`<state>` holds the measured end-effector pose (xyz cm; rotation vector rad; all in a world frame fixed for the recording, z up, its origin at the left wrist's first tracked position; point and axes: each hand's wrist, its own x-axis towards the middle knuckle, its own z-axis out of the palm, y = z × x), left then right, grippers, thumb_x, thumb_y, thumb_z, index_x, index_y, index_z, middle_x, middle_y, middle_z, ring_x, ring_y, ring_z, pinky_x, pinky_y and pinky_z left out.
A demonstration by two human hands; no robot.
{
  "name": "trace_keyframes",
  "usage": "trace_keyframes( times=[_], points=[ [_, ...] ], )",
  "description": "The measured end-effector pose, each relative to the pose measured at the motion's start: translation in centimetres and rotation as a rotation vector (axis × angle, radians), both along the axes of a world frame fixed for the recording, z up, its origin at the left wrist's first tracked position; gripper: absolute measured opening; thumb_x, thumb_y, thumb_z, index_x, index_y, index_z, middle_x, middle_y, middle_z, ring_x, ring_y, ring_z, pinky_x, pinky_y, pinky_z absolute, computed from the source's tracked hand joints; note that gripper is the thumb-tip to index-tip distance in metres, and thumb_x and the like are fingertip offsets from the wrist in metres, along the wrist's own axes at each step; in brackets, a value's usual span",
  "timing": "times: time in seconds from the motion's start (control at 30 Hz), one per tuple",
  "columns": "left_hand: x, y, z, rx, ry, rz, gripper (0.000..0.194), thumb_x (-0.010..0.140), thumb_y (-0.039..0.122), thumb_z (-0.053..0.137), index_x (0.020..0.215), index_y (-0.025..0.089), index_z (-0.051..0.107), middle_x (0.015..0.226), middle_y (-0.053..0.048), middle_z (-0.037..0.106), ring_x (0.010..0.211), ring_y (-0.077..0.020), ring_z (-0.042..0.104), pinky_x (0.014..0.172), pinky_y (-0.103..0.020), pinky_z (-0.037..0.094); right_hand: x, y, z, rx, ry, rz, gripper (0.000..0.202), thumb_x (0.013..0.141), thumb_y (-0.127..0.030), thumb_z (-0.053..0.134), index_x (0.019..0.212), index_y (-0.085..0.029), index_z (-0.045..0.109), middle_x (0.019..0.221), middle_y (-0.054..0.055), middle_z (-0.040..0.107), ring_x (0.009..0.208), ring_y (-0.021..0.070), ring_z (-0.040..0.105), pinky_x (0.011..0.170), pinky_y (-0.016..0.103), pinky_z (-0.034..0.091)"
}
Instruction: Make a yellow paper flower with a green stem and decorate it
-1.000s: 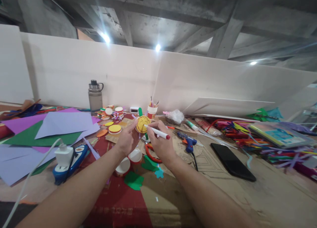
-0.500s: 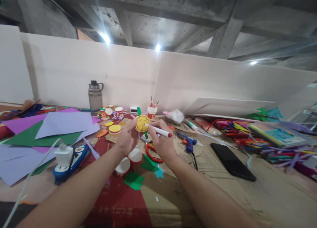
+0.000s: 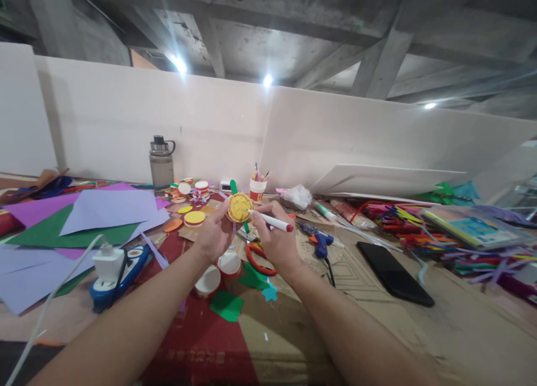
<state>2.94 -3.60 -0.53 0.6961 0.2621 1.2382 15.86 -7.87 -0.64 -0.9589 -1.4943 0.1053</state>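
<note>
A round yellow disc [image 3: 240, 207] with dark red marks on its face is held up by my left hand [image 3: 215, 232], which grips its left edge. Green strips [image 3: 234, 187] stick out above and below the disc. My right hand [image 3: 277, 238] is closed around a white marker [image 3: 272, 222] with a red end; its tip is at the disc's right side. Orange-handled scissors [image 3: 254, 259] lie below my hands. Two white-topped round pieces [image 3: 229, 263] rest just beneath my left hand.
A power strip [image 3: 119, 277] and coloured paper sheets [image 3: 104, 212] lie left. Behind stand a bottle [image 3: 161, 165] and a paper cup of tools [image 3: 257, 189]. Rightward are a glue gun [image 3: 321, 244], a black phone [image 3: 394, 273] and pipe cleaners [image 3: 423, 229].
The yellow disc has shifted slightly left and turned more towards the camera. The marker tip now sits nearer the disc's right edge; both hands keep their hold.
</note>
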Motion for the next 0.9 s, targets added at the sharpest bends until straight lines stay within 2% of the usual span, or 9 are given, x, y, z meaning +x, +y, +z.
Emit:
trace_keyframes(
  times=[0.17, 0.37, 0.67, 0.9],
  points=[
    [0.1, 0.3, -0.6, 0.072, 0.003, -0.048, 0.033, 0.091, 0.024, 0.053, 0.121, 0.015, 0.063, 0.110, -0.010, 0.072, 0.098, -0.0206, 0.068, 0.091, -0.032, 0.052, -0.1, 0.0, -0.2, -0.018, -0.027, 0.009, 0.009, 0.087, -0.028, 0.056, 0.079, -0.024, 0.055, 0.072, 0.002, 0.064, 0.064, 0.0170, 0.060, 0.062, 0.031, 0.048],
    [0.1, 0.4, -0.7, 0.093, 0.011, -0.034, 0.032, 0.091, 0.023, 0.051, 0.119, 0.013, 0.063, 0.106, -0.010, 0.072, 0.098, -0.0202, 0.067, 0.091, -0.031, 0.052, -0.2, 0.1, -0.4, -0.039, -0.084, -0.001, 0.013, 0.085, -0.029, 0.056, 0.075, -0.021, 0.055, 0.069, 0.001, 0.062, 0.063, 0.0162, 0.058, 0.063, 0.030, 0.046],
    [0.0, 0.8, -1.2, 0.114, 0.023, -0.058, 0.032, 0.091, 0.022, 0.051, 0.120, 0.015, 0.062, 0.110, -0.009, 0.071, 0.099, -0.0204, 0.067, 0.092, -0.033, 0.051, -0.1, 0.0, -0.2, -0.003, -0.009, 0.030, 0.010, 0.087, -0.029, 0.056, 0.080, -0.022, 0.056, 0.076, 0.002, 0.065, 0.069, 0.0166, 0.061, 0.065, 0.030, 0.048],
    [0.0, 0.3, -0.6, 0.006, 0.045, -0.020, 0.033, 0.092, 0.021, 0.049, 0.122, 0.013, 0.061, 0.106, -0.010, 0.072, 0.096, -0.0217, 0.069, 0.090, -0.034, 0.053, 0.0, 0.0, 0.0, -0.005, 0.030, 0.026, 0.008, 0.088, -0.028, 0.056, 0.082, -0.022, 0.056, 0.075, 0.002, 0.066, 0.067, 0.0163, 0.062, 0.063, 0.030, 0.048]
  ],
)
